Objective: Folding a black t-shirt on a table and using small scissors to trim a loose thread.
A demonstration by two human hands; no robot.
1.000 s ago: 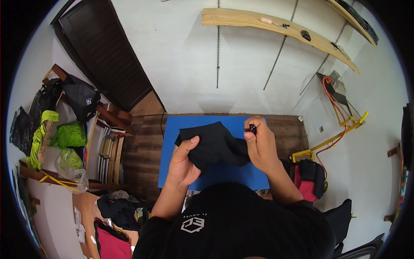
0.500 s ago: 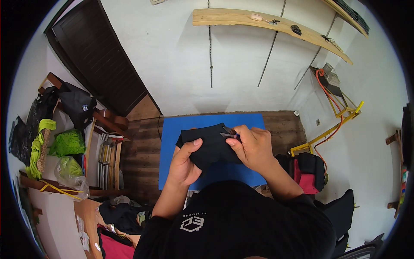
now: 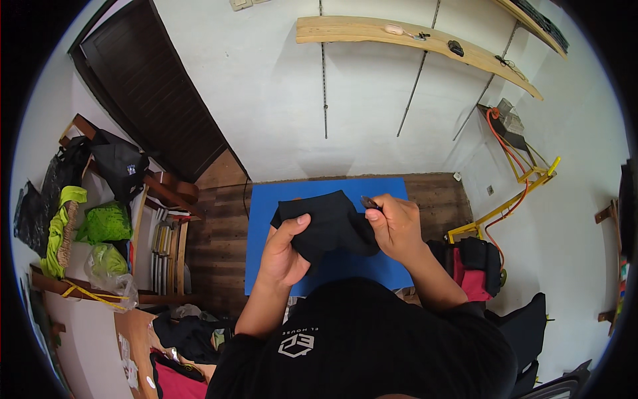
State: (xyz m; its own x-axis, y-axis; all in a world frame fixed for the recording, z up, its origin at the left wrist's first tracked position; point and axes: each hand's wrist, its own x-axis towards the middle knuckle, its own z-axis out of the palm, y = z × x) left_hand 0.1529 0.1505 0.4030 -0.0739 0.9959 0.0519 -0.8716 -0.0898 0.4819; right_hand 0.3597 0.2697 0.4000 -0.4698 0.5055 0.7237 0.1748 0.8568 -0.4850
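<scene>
A folded piece of black fabric (image 3: 322, 223) is held up over the blue tabletop (image 3: 261, 206). My left hand (image 3: 282, 253) grips its left side, thumb on top and the other fingers hidden beneath. To the right, my right hand (image 3: 400, 229) is closed around a small pair of thread snips (image 3: 368, 201), mostly covered by the fingers. The dark tips of the snips point up and left, just beyond the fabric's right edge, with a small gap between. The fabric's right part hangs in loose folds below my right thumb.
On the left stands a rack with bags (image 3: 119, 166) and green bundles (image 3: 106, 221). A wooden shelf (image 3: 359, 30) runs along the far wall. A yellow metal frame (image 3: 495, 214) with an orange hose is at the right, near black and red fabric (image 3: 473, 266).
My right hand has drawn the snips a little to the right, off the fabric's edge; their spread blades no longer show clearly. My left hand keeps its hold with little movement.
</scene>
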